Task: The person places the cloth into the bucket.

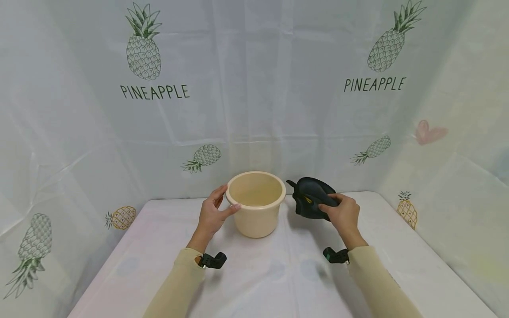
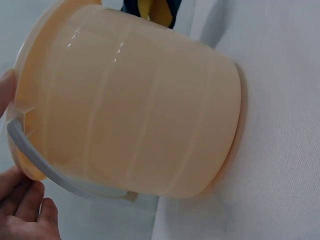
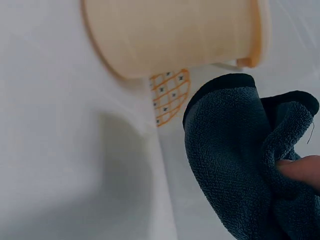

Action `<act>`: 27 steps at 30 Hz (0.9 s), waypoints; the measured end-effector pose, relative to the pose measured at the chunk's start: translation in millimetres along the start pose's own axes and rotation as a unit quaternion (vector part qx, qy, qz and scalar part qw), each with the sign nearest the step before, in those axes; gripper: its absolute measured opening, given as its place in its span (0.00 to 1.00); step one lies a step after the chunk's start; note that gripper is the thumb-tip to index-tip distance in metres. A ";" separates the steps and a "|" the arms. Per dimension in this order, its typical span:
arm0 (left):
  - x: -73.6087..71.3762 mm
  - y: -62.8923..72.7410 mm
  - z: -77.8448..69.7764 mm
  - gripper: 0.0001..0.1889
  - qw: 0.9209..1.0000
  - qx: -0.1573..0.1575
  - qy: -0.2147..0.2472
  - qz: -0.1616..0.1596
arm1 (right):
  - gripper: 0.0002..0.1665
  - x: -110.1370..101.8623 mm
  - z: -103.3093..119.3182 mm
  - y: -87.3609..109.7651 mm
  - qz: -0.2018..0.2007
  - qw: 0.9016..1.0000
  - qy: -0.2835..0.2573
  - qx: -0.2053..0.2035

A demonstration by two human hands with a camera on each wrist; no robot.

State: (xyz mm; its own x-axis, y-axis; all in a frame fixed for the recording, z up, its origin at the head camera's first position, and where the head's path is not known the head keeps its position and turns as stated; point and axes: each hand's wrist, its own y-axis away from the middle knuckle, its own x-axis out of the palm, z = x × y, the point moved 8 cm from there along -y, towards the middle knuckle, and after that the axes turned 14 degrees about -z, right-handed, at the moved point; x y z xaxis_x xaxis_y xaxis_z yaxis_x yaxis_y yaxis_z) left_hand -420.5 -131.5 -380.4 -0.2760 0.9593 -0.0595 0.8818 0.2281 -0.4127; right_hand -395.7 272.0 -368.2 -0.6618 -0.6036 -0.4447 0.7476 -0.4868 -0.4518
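A cream plastic bucket (image 1: 256, 223) stands upright on the white-covered table. My left hand (image 1: 212, 214) grips its rim on the left side, thumb at the front and fingers farther back. In the left wrist view a pale handle (image 2: 50, 172) hangs down along the bucket's side. My right hand (image 1: 345, 214) pinches a dark terry cloth (image 1: 312, 194) with black edging, held up just right of the bucket. A bit of yellow shows in the folds of the cloth. Its lower end hangs loose, above a shadow on the table.
A pale table cover (image 1: 262, 274) lies under everything. Behind and at both sides hang white sheets (image 1: 254, 88) printed with pineapples, close to the table's back edge. Black wrist cameras (image 1: 214, 260) sit on both wrists.
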 end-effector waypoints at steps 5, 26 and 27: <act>-1.0 0.0 1.5 0.43 1.000 -0.003 -0.006 -0.001 | 0.27 -8.9 10.5 -3.6 -0.015 1.000 -0.022 0.002; 0.2 -1.3 0.6 0.44 1.000 0.003 0.003 0.002 | 0.26 -27.0 54.9 -18.1 -0.030 0.994 -0.107 0.012; 0.1 -1.1 0.5 0.44 1.000 0.001 0.001 0.002 | 0.26 -27.8 56.3 -18.2 -0.029 0.994 -0.109 0.014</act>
State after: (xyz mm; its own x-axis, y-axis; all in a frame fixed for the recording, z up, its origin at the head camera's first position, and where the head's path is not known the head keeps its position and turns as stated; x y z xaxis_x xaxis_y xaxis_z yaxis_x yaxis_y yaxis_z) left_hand -421.7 -131.8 -380.3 -0.2723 0.9604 -0.0586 0.8817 0.2247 -0.4148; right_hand -387.8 262.1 -304.1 -0.6788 -0.6945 -0.2386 0.7111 -0.5407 -0.4494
